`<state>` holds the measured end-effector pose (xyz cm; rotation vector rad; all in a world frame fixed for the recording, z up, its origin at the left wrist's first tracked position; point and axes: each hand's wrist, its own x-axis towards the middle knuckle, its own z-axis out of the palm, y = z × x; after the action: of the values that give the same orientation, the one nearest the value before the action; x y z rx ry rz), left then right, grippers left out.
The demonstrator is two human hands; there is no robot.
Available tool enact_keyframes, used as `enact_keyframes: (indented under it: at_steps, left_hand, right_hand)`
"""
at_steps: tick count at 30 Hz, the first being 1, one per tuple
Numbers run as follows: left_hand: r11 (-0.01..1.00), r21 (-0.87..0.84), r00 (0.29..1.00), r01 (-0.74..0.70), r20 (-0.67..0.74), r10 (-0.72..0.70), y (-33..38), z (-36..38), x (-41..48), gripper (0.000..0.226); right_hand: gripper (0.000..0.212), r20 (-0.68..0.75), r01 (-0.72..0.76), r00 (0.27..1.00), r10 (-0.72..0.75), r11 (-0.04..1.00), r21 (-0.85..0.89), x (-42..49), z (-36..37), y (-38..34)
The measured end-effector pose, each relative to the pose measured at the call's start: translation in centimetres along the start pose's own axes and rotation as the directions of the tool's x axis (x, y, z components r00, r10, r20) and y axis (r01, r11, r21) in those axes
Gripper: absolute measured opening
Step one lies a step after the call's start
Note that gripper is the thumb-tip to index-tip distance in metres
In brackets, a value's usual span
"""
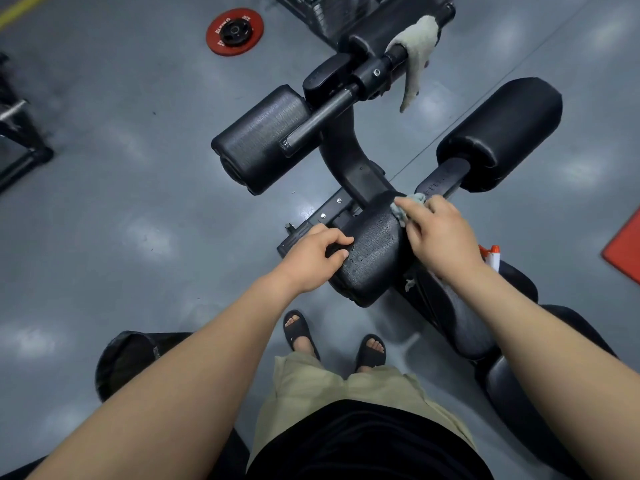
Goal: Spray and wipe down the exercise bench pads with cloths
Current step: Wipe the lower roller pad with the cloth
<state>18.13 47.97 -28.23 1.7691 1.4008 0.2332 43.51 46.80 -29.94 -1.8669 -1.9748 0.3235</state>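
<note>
A worn black roller pad (372, 252) with a cracked surface lies in front of me on the bench frame. My left hand (317, 256) grips its left end, fingers curled over the edge. My right hand (438, 230) holds a small grey cloth (403, 206) against the pad's upper right side. Two more black roller pads stand further off, one at the left (259, 138) and one at the right (502, 131). A second pale cloth (415, 57) hangs over a bar at the top. A white spray bottle with an orange top (492, 258) peeks out behind my right wrist.
The bench seat pad (464, 320) runs down to the right under my right arm. A red weight plate (234, 31) lies on the grey floor at top. A red mat (627, 247) shows at the right edge, a black rack (20, 140) at the left.
</note>
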Motion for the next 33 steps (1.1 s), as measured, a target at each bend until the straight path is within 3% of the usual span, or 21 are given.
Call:
enact_keyframes:
  at_steps: [4,11,17,23,26,31,33]
  left_hand:
    - [1.000,-0.012,1.000,0.012,-0.001,-0.012,-0.2,0.1,0.1,0.024]
    - [0.999,-0.048,1.000,0.025,0.007,-0.025,-0.4,0.0,0.3,0.020]
    - [0.998,-0.056,0.999,0.032,0.020,-0.030,-0.6,0.1,0.3,0.019]
    - [0.996,-0.083,0.999,0.034,0.003,-0.033,-0.7,0.1,0.3,0.019]
    - [0.995,-0.090,0.999,0.032,0.006,-0.032,-0.7,0.1,0.4,0.020]
    - [0.995,-0.089,0.999,0.034,0.013,-0.033,-0.8,0.0,0.5,0.020]
    - [0.995,-0.094,0.999,0.038,0.011,-0.038,-0.8,0.0,0.5,0.020]
  right_hand:
    - [0.046,-0.027,-0.111,0.993,0.112,0.993,0.036,-0.1,0.7,-1.7]
    - [0.047,0.027,0.117,0.993,-0.116,0.991,-0.059,-2.7,0.7,-1.7]
    - [0.045,-0.046,-0.116,0.992,0.115,0.993,-0.018,-0.3,1.1,-1.8]
    - [0.050,0.038,0.104,0.994,-0.106,0.994,0.042,-4.7,3.0,-4.2]
    - [0.049,0.037,0.212,0.977,-0.211,0.976,-0.038,-4.2,2.1,-3.4]
    - [0.048,-0.041,-0.087,0.996,0.084,0.995,-0.058,-0.9,0.9,-1.4]
    - [0.052,-0.055,-0.097,0.994,0.096,0.995,-0.033,-1.3,1.5,-2.2]
